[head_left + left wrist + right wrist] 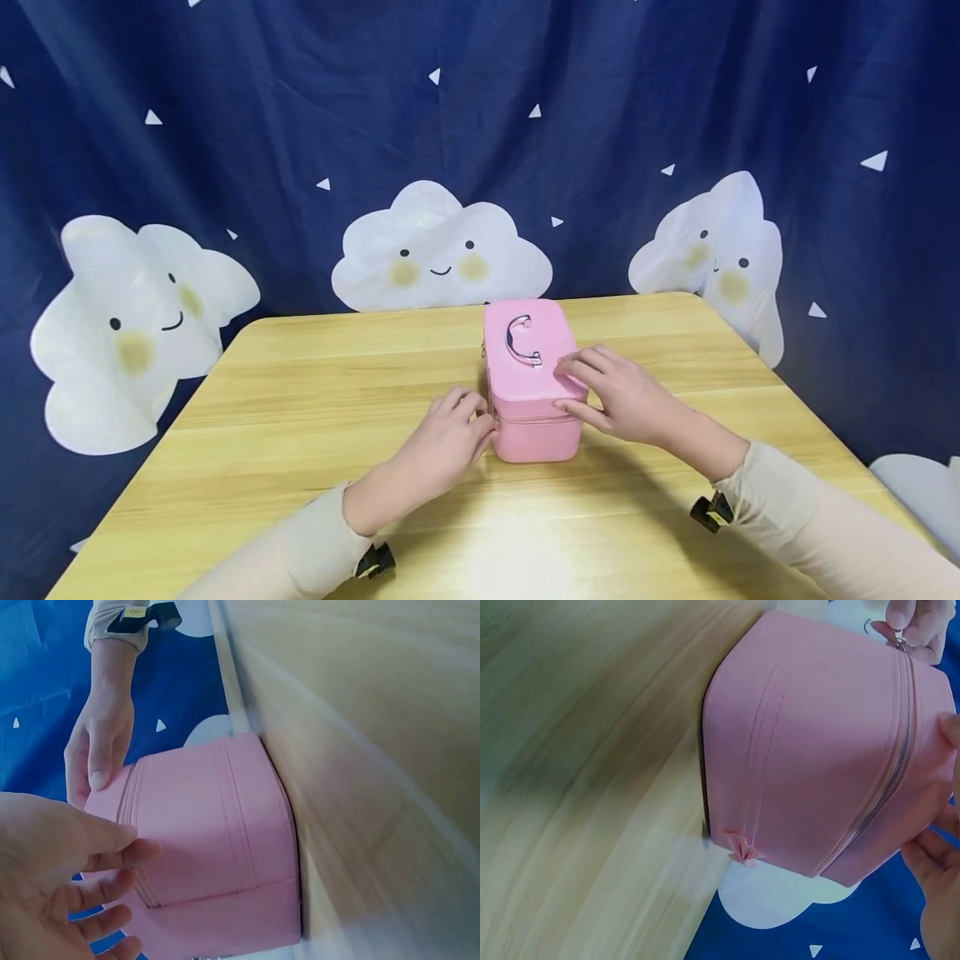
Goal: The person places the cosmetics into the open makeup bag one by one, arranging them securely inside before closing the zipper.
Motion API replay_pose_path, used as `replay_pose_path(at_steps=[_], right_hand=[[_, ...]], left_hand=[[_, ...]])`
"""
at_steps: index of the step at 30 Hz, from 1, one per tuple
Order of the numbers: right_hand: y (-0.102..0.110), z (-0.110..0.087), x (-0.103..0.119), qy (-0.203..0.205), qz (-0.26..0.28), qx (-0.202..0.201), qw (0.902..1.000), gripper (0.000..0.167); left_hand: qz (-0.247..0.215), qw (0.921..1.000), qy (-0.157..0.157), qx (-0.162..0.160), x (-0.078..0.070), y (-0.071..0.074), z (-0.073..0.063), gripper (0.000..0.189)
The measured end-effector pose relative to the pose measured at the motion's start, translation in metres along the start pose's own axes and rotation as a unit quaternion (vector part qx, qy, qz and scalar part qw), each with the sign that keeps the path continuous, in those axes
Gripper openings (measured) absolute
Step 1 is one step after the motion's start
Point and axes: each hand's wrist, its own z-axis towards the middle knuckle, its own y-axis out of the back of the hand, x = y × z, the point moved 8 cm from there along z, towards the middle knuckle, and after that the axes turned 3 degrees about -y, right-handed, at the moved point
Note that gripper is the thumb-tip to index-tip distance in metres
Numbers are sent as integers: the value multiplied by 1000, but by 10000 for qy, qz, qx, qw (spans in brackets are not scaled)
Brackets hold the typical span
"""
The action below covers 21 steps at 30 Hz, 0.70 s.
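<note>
A pink zippered vanity case [536,442] stands on the table, its lid down over the body. Beside the case's left front corner, my left hand [446,442] pinches a small metal zipper pull [901,643] between thumb and fingers. The right hand [622,396] grips the lid's right front corner, thumb at the front edge and fingers over the top. A silver handle [512,337] curves across the lid. Around the case runs the zipper [904,757], its teeth line visible below the lid. A small pink bow [742,850] sits low on one side.
The wooden table [300,400] extends on both sides of the case. Behind it hangs a dark blue curtain [300,100] with white triangles and smiling clouds. Each sleeve cuff carries a black strapped device [712,512].
</note>
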Motion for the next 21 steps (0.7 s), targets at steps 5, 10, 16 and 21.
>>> replay_pose_path(at_steps=[5,10,16,21], right_hand=[[-1,0,5,22,-131,-108,9999,45],[-3,-1,10,-126,-257,-235,9993,45],[-4,2,18,-268,-356,-405,9982,42],[-6,6,27,-369,-477,-537,9967,42]], left_hand=[[54,9998,100,-133,-5,2,-2,7],[115,9989,307,-321,-7,4,-5,9],[302,9982,385,-341,-12,7,-5,11],[408,9975,299,-492,-18,9,-5,11]])
